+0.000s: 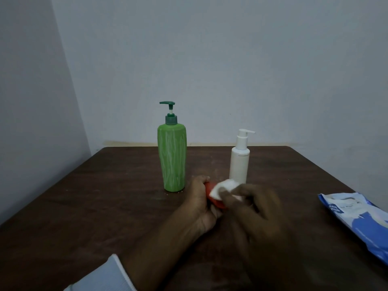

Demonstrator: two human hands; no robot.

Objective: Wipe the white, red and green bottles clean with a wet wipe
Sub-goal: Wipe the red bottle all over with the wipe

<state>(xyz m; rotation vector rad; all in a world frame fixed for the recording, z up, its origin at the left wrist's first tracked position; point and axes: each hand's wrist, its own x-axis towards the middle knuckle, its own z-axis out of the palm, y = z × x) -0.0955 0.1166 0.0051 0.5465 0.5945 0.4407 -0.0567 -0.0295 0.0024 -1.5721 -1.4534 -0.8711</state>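
While the left hand point(201, 203) curls round the red bottle point(217, 203) near the middle of the table point(105, 196), just in front of the white bottle point(239, 162), the right hand point(258, 208) pinches a bunched wet wipe point(225, 186) against the bottle's exposed side. Whether the bottle rests on the wood or is held just clear of it cannot be told. Little of it shows between the fingers, so it is probably small, light and stiff-walled, easy to turn in one palm. Once damp it is likely to get slick, so a full wrap round the body, away from the wiped patch, looks safer than a fingertip hold. The wipe is soft and limp and will fold to the curve. To the left, the green bottle point(172, 158) stands upright, as does the white one, both untouched by either hand. A blue pack of wipes point(357, 217) lies at the right edge.
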